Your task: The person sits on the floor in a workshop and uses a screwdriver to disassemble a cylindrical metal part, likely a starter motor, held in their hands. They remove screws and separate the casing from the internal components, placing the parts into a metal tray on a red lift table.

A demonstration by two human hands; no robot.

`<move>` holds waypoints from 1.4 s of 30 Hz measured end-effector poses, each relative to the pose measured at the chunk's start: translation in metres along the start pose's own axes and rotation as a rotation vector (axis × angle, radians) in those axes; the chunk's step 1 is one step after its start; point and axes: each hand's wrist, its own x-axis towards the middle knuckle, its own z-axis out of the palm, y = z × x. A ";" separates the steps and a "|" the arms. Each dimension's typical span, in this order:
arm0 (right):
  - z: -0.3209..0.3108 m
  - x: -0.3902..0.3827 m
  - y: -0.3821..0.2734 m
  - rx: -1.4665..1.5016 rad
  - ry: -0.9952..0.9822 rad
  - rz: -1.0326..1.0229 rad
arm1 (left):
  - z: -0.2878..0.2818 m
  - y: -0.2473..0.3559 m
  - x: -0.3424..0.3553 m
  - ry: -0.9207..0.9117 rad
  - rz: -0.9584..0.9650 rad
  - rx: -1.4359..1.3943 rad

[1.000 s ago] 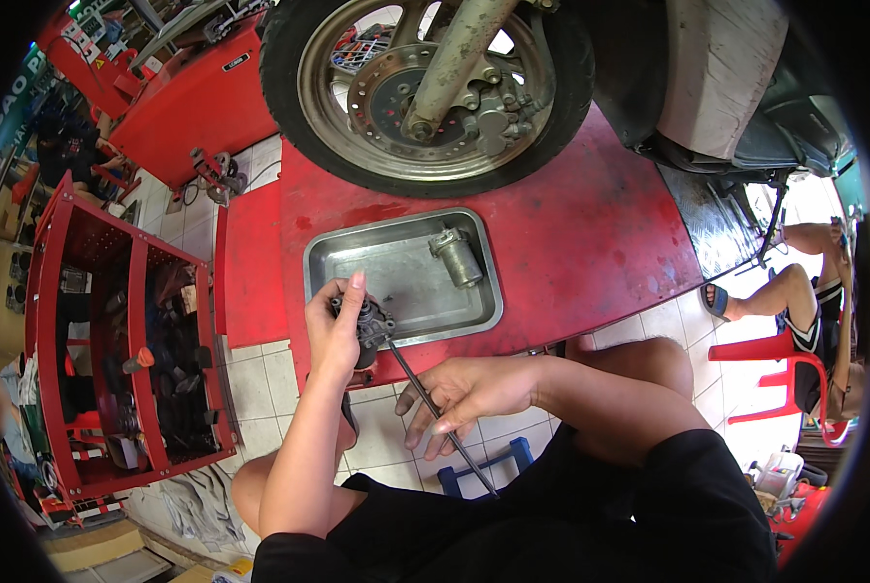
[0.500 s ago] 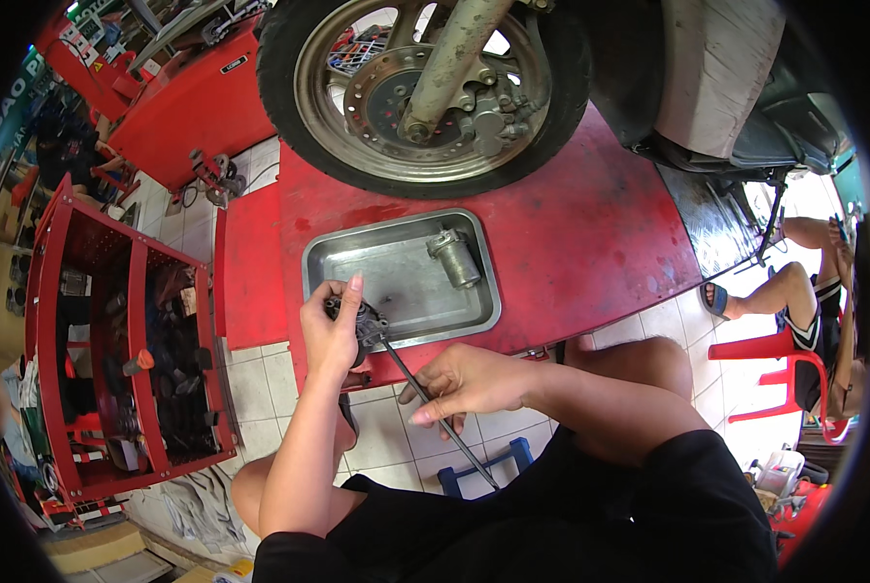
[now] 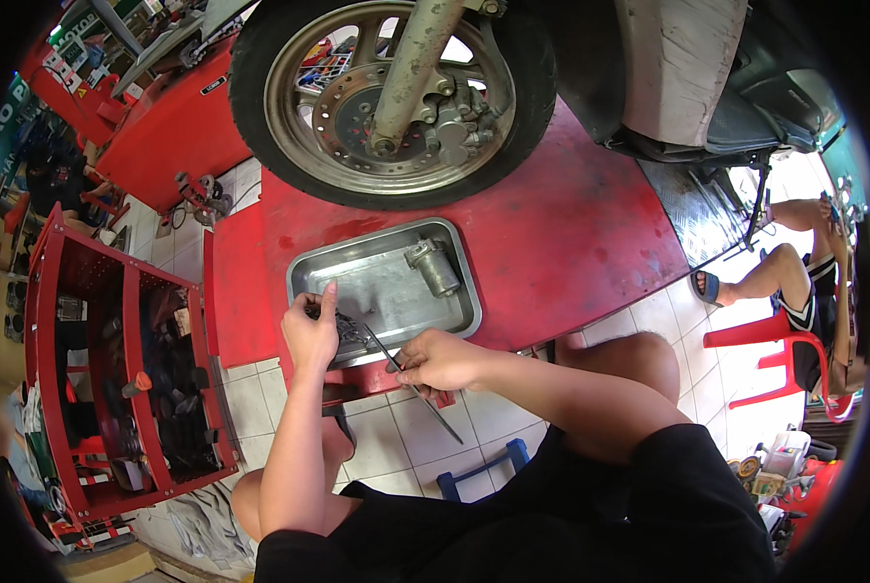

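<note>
Over the near left corner of a silver metal tray (image 3: 396, 296), my left hand (image 3: 310, 338) is closed around a small dark metal mechanical part (image 3: 352, 333), its thumb pointing up. Much of that part is hidden by the fingers. My right hand (image 3: 442, 360) pinches a long thin dark metal rod (image 3: 443, 421) near its middle. The rod's upper tip is at the part, touching or just in front of it; I cannot tell which. Its lower end points down toward my lap. Inside the tray, at the right, lies a dull metal cylinder with a wider collar (image 3: 435, 269).
The tray rests on a red platform (image 3: 571, 243), beneath a motorcycle's front wheel (image 3: 284, 160). At left stands a red tool cart (image 3: 129, 360). A blue stool frame (image 3: 483, 468) is low before me. A person (image 3: 794, 277) sits at right by a red plastic chair (image 3: 755, 340).
The view has shifted, so the wheel and tray appear further left. The rod's lower end has swung away from my body, and my right hand has come closer to the part.
</note>
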 end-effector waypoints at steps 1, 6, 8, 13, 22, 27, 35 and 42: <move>-0.001 0.001 0.001 -0.034 0.009 0.015 | -0.001 -0.001 0.001 0.000 -0.005 0.024; -0.006 0.001 0.007 -0.457 0.149 -0.101 | -0.004 0.003 0.001 0.001 0.017 0.092; -0.006 0.000 0.008 -0.595 0.219 -0.183 | -0.004 0.005 0.001 0.000 0.023 0.089; 0.004 -0.016 -0.019 -0.637 0.274 -0.083 | -0.004 0.003 0.000 0.005 0.042 0.084; 0.007 -0.013 -0.010 -0.638 0.274 -0.139 | -0.003 0.008 -0.008 -0.045 0.071 0.123; 0.007 -0.014 -0.010 -0.679 0.262 -0.109 | -0.002 0.008 -0.007 -0.049 0.090 0.143; -0.021 -0.010 -0.015 -0.784 0.299 -0.091 | -0.004 0.001 -0.001 -0.056 0.002 -0.055; -0.036 -0.016 -0.020 -1.007 0.169 -0.055 | -0.034 0.031 -0.010 -0.278 -0.688 -1.017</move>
